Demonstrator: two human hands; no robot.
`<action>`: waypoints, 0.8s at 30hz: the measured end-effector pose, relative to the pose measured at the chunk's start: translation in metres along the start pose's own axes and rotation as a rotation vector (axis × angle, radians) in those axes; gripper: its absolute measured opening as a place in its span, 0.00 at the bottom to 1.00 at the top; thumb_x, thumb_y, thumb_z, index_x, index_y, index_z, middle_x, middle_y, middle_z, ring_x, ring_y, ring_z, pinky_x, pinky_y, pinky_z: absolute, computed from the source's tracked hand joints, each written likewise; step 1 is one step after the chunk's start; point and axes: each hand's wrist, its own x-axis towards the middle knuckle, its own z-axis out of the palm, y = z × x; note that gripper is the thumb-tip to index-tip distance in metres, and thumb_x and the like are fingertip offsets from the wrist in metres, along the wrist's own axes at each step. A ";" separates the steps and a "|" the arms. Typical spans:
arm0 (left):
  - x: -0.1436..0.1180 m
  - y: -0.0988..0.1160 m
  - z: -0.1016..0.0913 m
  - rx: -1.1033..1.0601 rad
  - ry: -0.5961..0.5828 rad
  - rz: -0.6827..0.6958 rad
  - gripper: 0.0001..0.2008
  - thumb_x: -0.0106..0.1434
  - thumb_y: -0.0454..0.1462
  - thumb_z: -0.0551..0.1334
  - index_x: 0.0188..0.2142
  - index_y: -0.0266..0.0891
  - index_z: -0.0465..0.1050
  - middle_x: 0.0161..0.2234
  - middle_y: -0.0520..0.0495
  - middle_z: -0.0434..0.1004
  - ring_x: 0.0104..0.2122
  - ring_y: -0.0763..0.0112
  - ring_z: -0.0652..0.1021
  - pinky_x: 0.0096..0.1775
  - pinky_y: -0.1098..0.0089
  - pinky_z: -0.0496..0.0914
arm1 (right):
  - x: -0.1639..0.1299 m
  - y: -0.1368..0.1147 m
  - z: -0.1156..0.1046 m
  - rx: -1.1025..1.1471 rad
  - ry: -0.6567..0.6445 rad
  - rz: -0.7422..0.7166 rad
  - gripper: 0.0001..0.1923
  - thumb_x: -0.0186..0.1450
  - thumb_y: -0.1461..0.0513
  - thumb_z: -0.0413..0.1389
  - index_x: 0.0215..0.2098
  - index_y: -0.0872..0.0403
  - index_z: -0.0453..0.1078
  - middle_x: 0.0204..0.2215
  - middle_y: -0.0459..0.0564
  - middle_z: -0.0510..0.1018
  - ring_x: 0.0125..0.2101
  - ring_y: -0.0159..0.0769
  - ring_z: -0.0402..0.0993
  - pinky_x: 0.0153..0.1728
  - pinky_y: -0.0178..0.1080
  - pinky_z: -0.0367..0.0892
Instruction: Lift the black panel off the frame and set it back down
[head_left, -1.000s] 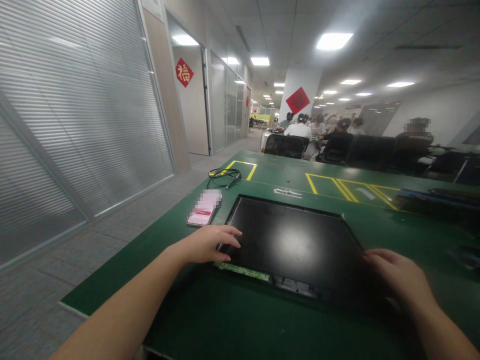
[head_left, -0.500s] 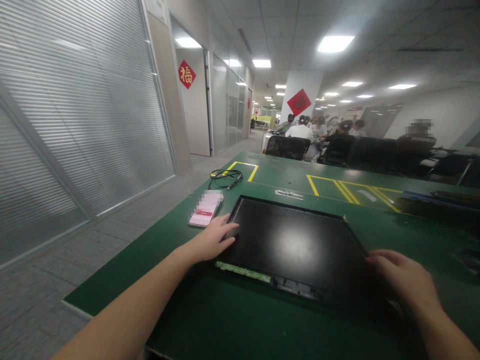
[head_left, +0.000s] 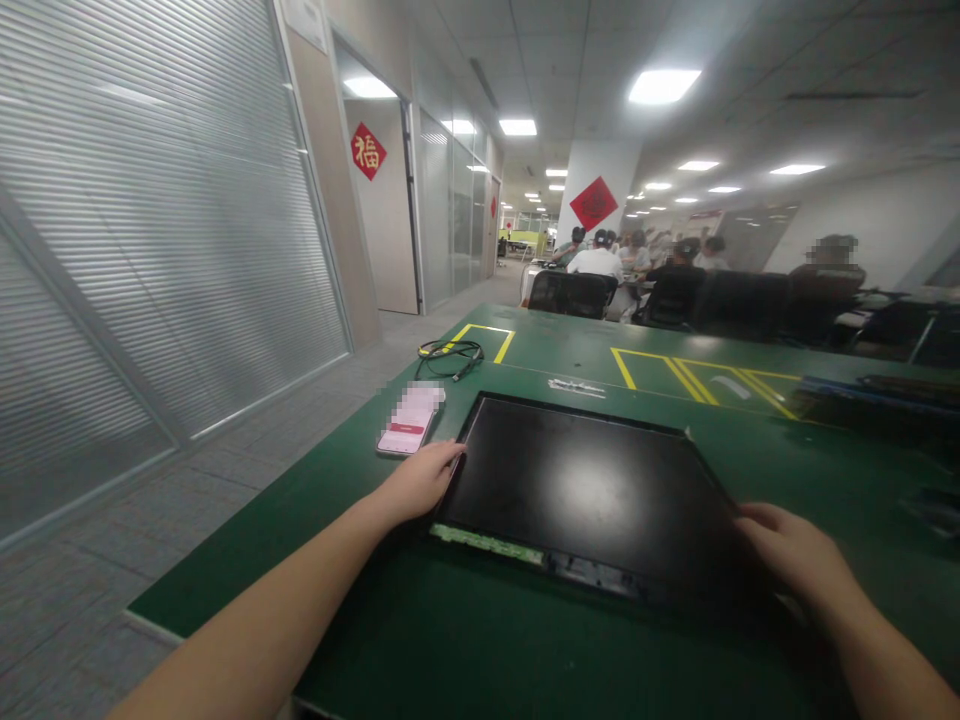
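We saw a flat black rectangular display panel lying at frame centre on the green work table. Left hand gripped its left edge, fingers curled at the side. Right hand clasped its lower-right edge, fingers bent on it. A pink-screened smartphone lay just left of the panel, a coiled black cable further up.

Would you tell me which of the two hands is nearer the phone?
The left hand, on the display panel's left edge beside the phone; the right hand is at the far edge.
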 end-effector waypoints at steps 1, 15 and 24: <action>0.000 0.001 0.000 -0.041 0.019 -0.009 0.26 0.63 0.31 0.56 0.59 0.41 0.77 0.61 0.41 0.79 0.63 0.53 0.75 0.64 0.55 0.66 | -0.001 0.000 0.000 0.005 0.000 -0.003 0.19 0.55 0.52 0.55 0.37 0.51 0.81 0.39 0.59 0.86 0.43 0.59 0.81 0.43 0.53 0.74; 0.004 0.019 -0.001 -1.011 0.197 -0.422 0.21 0.58 0.30 0.67 0.52 0.41 0.77 0.61 0.42 0.79 0.54 0.57 0.82 0.50 0.63 0.79 | 0.004 0.005 0.002 0.003 -0.009 -0.009 0.19 0.56 0.51 0.54 0.37 0.50 0.81 0.38 0.58 0.86 0.41 0.57 0.81 0.42 0.52 0.74; 0.003 0.017 0.006 -1.205 0.082 -0.542 0.33 0.54 0.31 0.74 0.60 0.45 0.74 0.55 0.44 0.83 0.42 0.59 0.87 0.43 0.62 0.83 | 0.004 0.005 0.002 -0.006 -0.028 -0.001 0.20 0.56 0.51 0.54 0.39 0.51 0.79 0.39 0.59 0.86 0.41 0.57 0.81 0.43 0.52 0.73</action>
